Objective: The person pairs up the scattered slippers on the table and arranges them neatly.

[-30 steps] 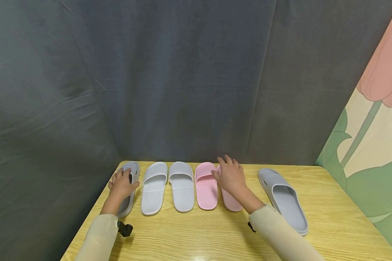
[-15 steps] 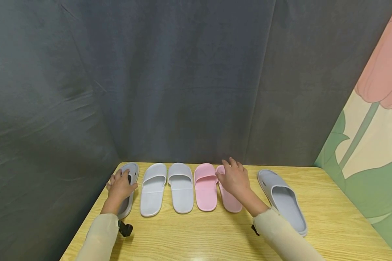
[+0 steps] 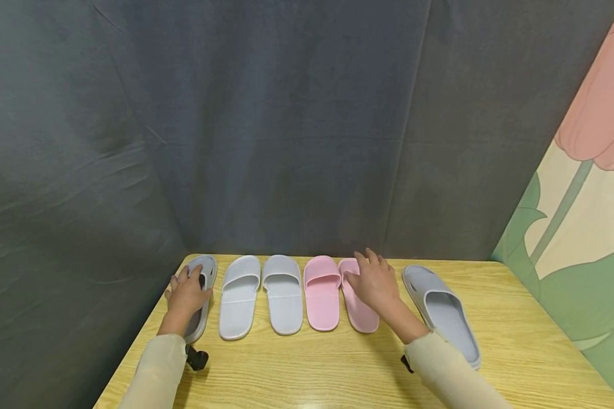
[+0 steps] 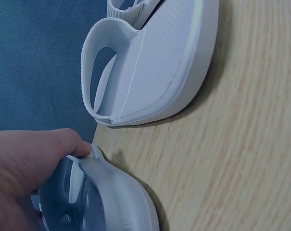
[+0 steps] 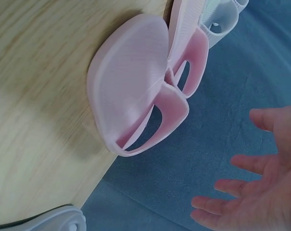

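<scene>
At the table's far left, my left hand (image 3: 186,294) grips a grey slipper (image 3: 198,322) across its upper. The left wrist view shows the thumb (image 4: 78,144) pressed on the near side of that upper; the other fingers are mostly hidden. My right hand (image 3: 377,284) holds nothing and hovers over the right edge of a pink slipper (image 3: 359,312), partly covering its strap. From the right wrist, those fingers (image 5: 251,164) appear spread and apart from the pink slipper. Its pink mate (image 3: 323,307) lies directly to its left.
Two pale white slippers (image 3: 285,307) lie side by side between the grey and pink ones. Another grey slipper (image 3: 452,324) rests slanted at the right, near my right forearm. A dark curtain (image 3: 297,142) hangs behind the wooden table (image 3: 297,375).
My right hand has drifted rightward, uncovering more of the right pink slipper. The left hand stays at the left grey slipper, barely shifted. No slipper has visibly moved on the table.
</scene>
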{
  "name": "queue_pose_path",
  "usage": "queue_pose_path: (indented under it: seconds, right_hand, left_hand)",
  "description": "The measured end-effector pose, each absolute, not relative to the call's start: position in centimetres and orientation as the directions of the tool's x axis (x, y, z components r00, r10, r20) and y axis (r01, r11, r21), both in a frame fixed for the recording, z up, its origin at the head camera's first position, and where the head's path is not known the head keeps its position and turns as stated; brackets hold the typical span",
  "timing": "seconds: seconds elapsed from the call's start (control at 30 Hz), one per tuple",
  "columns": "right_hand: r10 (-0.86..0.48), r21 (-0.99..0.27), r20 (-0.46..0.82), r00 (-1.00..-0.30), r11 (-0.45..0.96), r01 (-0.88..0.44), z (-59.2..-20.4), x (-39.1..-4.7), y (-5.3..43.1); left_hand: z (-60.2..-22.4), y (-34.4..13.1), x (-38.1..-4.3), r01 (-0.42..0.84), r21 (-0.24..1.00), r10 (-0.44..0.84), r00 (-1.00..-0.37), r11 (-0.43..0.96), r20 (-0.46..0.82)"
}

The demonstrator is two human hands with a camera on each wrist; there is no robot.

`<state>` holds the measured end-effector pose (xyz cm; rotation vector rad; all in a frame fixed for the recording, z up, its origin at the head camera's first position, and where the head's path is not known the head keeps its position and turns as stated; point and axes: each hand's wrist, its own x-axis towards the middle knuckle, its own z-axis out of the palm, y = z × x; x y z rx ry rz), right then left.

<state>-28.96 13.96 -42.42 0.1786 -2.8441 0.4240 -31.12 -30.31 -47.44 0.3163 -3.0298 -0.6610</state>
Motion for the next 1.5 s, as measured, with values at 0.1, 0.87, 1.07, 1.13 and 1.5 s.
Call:
queue_pose_path:
  seconds: [0.1, 0.87, 1.07, 1.13, 1.5]
  right_hand:
    - [-0.080, -0.273, 0.281, -0.956, 0.949, -0.159, -42.6, -28.9, 14.4]
    - [-0.067, -0.241, 0.285, -0.956, 0.960, -0.139, -43.0, -27.9, 17.8]
    - [-0.055, -0.259, 0.267, -0.962, 0.957, -0.127, -43.1, -27.8, 18.7]
    - [-0.052, -0.259, 0.263, -0.963, 0.958, -0.123, -43.3, -27.7, 19.1]
    - [-0.035, -0.247, 0.264, -0.964, 0.963, -0.103, -43.9, -27.2, 20.7]
  left_hand:
    - [-47.5, -30.3, -31.1, -0.192, 0.417, -0.204, -0.979, 0.888, -0.016]
    - [-47.9, -30.7, -31.5, -0.216, 0.393, -0.224, -0.974, 0.894, -0.026]
    - [-47.7, -30.5, -31.6, -0.226, 0.382, -0.229, -0.973, 0.896, -0.037]
    - [-47.7, -30.5, -31.6, -0.226, 0.379, -0.229, -0.973, 0.897, -0.039]
    - [-47.9, -30.5, -31.7, -0.229, 0.376, -0.231, -0.972, 0.898, -0.040]
